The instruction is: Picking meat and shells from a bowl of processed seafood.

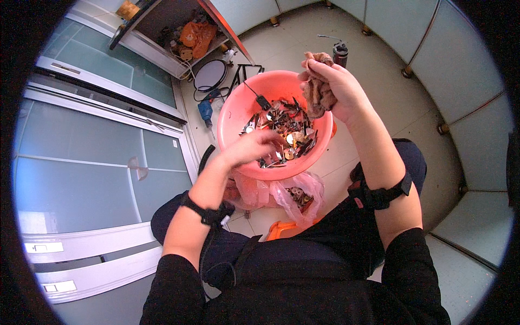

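A pink plastic basin [226, 122] stands on the floor in front of me. In it lies a heap of small mixed odds and ends [286, 118], with a black box-shaped piece on a cable [263, 102] against the far inner wall. My left hand [254, 147] reaches over the near left of the heap, fingers apart and blurred by motion; nothing shows in its grasp, though the fingertips are hard to make out. Above the basin's right rim, my right hand [345, 91] grips a crumpled brown cloth [319, 95].
Between my legs sit a pink plastic bag [290, 199] of small parts and an orange container [280, 230]. Left of the basin lie a blue power drill [206, 111] and a round framed disc [210, 76]. Beyond are an open cabinet [152, 26] and a dark canister [340, 55].
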{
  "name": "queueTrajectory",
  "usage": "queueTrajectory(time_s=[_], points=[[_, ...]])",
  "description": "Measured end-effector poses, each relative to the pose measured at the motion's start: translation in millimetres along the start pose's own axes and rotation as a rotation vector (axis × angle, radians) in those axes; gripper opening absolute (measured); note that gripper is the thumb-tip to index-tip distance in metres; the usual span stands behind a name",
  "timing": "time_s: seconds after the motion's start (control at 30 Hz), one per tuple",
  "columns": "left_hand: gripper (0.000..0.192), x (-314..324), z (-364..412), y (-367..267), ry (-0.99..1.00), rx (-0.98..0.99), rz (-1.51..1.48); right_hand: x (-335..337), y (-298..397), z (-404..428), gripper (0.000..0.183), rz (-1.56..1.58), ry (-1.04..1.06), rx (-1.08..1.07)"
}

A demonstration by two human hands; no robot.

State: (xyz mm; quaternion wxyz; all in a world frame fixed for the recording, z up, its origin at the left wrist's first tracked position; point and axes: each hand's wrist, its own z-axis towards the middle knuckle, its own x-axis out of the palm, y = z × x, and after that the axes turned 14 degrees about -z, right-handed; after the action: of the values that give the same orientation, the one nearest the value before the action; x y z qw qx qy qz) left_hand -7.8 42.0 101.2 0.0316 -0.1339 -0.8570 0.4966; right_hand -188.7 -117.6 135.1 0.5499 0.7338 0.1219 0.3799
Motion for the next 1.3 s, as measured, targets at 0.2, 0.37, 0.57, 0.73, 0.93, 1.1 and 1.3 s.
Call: queueTrajectory(time_s=[0.2,0.37,0.57,0.73,0.93,1.1,1.3], points=[[0.032,-41.7,41.4,12.4,-0.112,-0.157,0.782,0.3,1.3,1.4,0.018,0.001,-0.042,0.035],[0.039,-52.9,100.1,47.7,0.151,0.044,0.995,8.3,3.6,6.6,0.017,0.029,-0.024,0.026],[0.050,-5.4,137.8,48.6,-0.003,0.357,0.981,5.4,6.7,2.3,0.017,0.048,-0.067,0.043],[0.056,-4.2,157.5,54.8,-0.281,0.276,1.039,1.9,8.9,-0.9,0.019,0.050,-0.058,0.037],[0.081,-19.2,163.4,47.6,-0.368,0.194,0.858,-1.1,9.7,-3.3,0.020,0.059,-0.071,0.049],[0.088,-4.0,159.2,49.0,-0.282,0.027,0.824,2.7,10.5,-1.5,0.020,0.081,-0.060,0.018],[0.065,15.1,182.0,55.1,-0.244,-0.135,0.699,1.4,11.2,-1.4,0.021,0.062,-0.048,0.034]])
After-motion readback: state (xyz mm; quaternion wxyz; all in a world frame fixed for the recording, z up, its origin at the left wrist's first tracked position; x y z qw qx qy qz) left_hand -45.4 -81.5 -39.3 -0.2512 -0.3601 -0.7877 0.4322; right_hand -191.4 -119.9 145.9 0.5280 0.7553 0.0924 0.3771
